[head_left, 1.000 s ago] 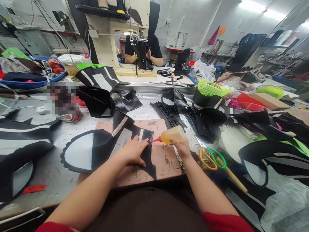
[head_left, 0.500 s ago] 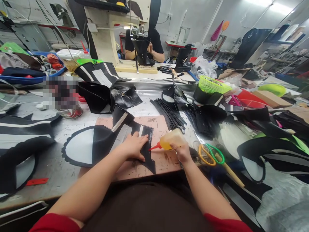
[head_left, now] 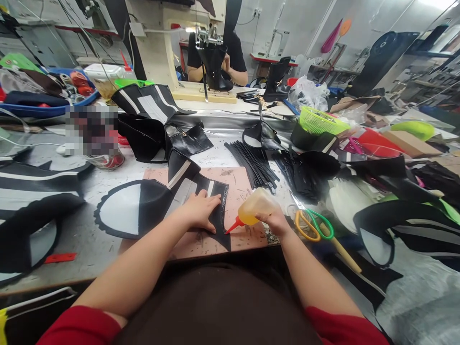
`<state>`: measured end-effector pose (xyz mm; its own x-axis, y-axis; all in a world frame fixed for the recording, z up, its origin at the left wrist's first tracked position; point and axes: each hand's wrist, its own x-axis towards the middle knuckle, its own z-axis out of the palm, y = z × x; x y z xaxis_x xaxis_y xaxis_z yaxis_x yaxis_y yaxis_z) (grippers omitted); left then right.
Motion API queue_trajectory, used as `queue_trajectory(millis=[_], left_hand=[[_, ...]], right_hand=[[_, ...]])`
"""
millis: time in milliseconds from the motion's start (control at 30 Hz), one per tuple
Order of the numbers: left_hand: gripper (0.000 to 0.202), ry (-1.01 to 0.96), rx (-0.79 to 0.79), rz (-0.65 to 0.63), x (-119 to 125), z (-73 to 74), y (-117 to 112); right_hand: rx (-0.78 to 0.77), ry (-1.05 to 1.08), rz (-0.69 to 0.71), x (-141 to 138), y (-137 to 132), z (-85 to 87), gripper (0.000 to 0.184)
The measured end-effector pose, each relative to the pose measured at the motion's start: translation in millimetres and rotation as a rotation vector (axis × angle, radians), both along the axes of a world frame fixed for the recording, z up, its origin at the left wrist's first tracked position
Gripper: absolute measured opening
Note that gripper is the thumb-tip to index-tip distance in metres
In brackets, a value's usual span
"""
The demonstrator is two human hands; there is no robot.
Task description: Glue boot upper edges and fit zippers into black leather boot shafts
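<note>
Under my left hand (head_left: 201, 211), fingers spread and pressed flat, lies a black boot upper piece (head_left: 154, 203) with pale backing patches. It rests on a pinkish work board (head_left: 247, 239). My right hand (head_left: 275, 220) is wrapped around a glue bottle (head_left: 257, 203), a clear squeeze bottle of yellow liquid. The bottle is tilted, its red nozzle pointing down and left at the piece's right edge, near the lower corner. A whitish line of glue runs along that edge above the nozzle tip.
Scissors (head_left: 314, 225) with orange and green handles lie right of my right hand. Black strips (head_left: 249, 165) are bundled behind the board. More boot uppers (head_left: 149, 136) stand farther back. Across the table a person (head_left: 235, 60) sits behind a sewing machine (head_left: 210, 38) holding a boot.
My right hand has brought the glue bottle down along the piece's right edge, toward the lower corner, tilting it more steeply. My left hand stays on the piece. The camera view has shifted slightly.
</note>
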<state>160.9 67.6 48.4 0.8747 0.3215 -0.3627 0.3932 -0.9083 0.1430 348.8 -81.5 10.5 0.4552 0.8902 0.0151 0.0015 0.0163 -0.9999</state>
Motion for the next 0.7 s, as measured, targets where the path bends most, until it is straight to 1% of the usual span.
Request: queue_trajectory(millis=[133,300,467,567,700], left_hand=[[0.083,0.000,-0.007,0.006,0.2,-1.2,0.9],[0.082,-0.011,-0.021,0.014,-0.3,-2.4,0.8],[0.083,0.000,-0.017,0.025,-0.5,-3.4,-0.5],[0.084,0.007,-0.008,0.024,0.3,-4.1,0.7],[0.082,-0.013,0.006,0.026,-3.5,-1.4,-1.4]], right_hand=[[0.026,-0.018,0.024,2.4,0.5,7.0,0.055],[-0.001,-0.029,0.095,7.5,0.0,13.4,0.054],[-0.019,-0.008,0.050,4.0,-3.7,10.7,0.058],[-0.023,0.005,0.038,0.8,-6.0,9.6,0.057],[-0.020,0.015,0.042,5.5,-12.8,6.4,0.055]])
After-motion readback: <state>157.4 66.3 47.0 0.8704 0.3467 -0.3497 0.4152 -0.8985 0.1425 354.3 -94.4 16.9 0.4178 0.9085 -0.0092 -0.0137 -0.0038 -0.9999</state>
